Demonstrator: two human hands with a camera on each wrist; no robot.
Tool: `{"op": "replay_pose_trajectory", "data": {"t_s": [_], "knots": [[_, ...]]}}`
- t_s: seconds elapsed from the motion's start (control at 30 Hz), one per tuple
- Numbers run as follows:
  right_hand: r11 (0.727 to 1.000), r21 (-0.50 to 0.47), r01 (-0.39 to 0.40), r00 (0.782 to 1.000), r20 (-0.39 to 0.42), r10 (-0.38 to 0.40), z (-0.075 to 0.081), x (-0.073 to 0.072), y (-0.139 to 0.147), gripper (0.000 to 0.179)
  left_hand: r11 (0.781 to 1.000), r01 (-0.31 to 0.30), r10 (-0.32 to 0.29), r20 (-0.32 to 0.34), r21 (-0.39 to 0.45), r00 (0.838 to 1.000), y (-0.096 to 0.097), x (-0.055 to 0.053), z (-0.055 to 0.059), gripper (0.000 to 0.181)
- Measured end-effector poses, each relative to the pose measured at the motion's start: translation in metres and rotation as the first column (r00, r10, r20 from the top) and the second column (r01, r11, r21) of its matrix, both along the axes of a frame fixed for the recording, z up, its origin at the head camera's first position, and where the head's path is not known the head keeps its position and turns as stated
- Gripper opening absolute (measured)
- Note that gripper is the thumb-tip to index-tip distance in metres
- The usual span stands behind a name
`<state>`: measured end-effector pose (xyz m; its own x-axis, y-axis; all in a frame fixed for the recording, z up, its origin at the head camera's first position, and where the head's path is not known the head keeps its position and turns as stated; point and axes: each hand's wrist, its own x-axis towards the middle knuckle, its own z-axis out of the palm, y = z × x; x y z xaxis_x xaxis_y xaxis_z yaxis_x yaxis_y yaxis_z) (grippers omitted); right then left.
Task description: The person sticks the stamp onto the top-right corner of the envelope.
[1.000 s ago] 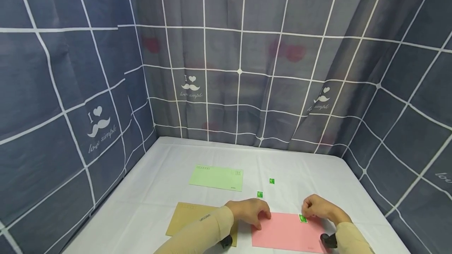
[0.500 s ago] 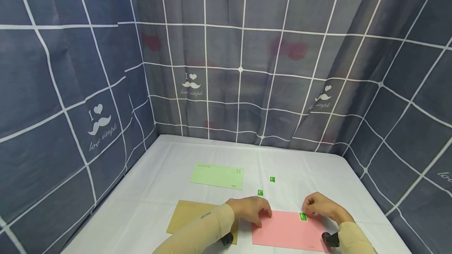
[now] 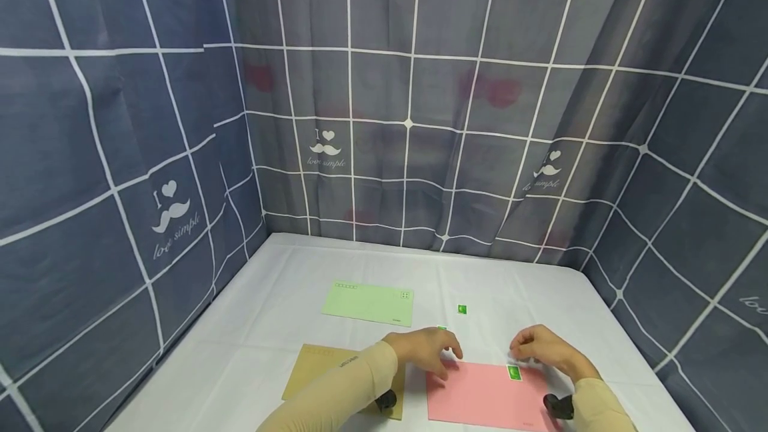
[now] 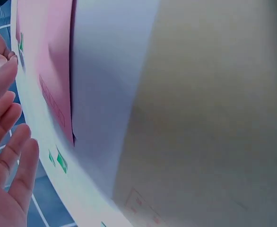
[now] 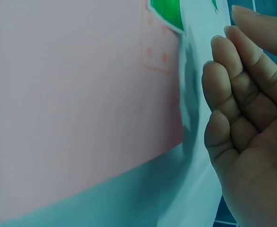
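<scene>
A pink envelope [image 3: 474, 397] lies on the white table in front of me. One green stamp [image 3: 514, 373] sits at its upper right corner, partly over the printed box in the right wrist view. Just above that stamp hovers my right hand [image 3: 545, 350], apart from it, its fingers loosely bent with nothing between them [image 5: 252, 99]. My left hand [image 3: 426, 350] is over the envelope's upper left corner, its fingers [image 4: 22, 165] spread and holding nothing. Beneath my left forearm lies a tan envelope [image 3: 318, 369], partly covered by the sleeve.
A light green envelope [image 3: 367, 303] lies farther back on the white table [image 3: 288, 272]. One loose green stamp [image 3: 462, 309] is to its right; another stamp [image 3: 442, 328] is mostly hidden behind my left hand. Grid-patterned curtains [image 3: 378, 152] enclose the back and sides.
My right hand has let go of the stamp on the pink envelope and lifted slightly away. The left hand has risen a little, now covering most of the nearer loose stamp.
</scene>
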<state>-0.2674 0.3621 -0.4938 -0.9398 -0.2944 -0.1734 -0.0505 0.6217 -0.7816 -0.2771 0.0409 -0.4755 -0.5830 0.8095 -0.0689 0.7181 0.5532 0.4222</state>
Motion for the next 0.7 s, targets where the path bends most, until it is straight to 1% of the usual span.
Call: {"op": "replay_pose_trajectory", "data": {"t_s": [0.13,0.27,0.5,0.7], "knots": [[0.999,-0.031,-0.021,1.0,-0.002,0.021,0.004,-0.004,-0.003,0.027,1.0,-0.004,0.004,0.003,-0.005,1.0,-0.004,0.001,0.003,0.042],[0.998,-0.048,-0.034,0.999,-0.021,0.033,0.008,-0.009,-0.011,0.027,1.0,-0.014,0.014,0.015,0.012,1.0,-0.009,0.0,0.006,0.042],[0.998,-0.027,-0.061,0.997,-0.044,0.06,0.012,-0.018,-0.034,0.027,0.998,-0.056,0.055,0.035,0.035,0.998,-0.02,-0.005,0.009,0.04],[0.998,-0.01,-0.062,0.995,-0.073,0.061,0.016,-0.026,-0.048,0.027,0.994,-0.102,0.1,0.04,0.049,0.994,-0.031,-0.008,0.013,0.041]]}}
